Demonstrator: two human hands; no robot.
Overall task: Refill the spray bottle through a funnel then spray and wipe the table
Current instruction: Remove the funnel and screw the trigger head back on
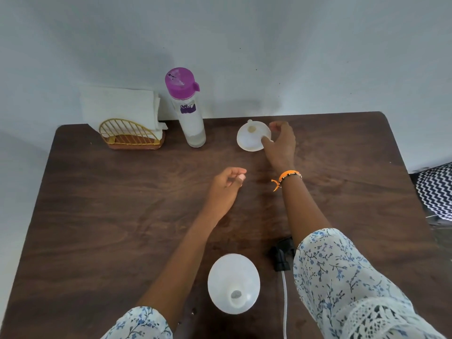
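White funnel (pixel 252 138) pinched by right hand (pixel 281 143), one open spray bottle (pixel 233 283), one water bottle (pixel 188 108)

A plain pale grey-white wall (pixel 244 45) fills the view from nine to three o'clock. Against it stands a dark brown wooden table (pixel 122 216) with rounded corners. At three o'clock, a black-and-white zigzag fabric (pixel 436 192) lies beside the table's edge.

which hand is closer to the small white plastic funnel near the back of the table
Right. The right hand pinches the rim of the small white plastic funnel; the left hand hovers apart, nearer the person, empty.
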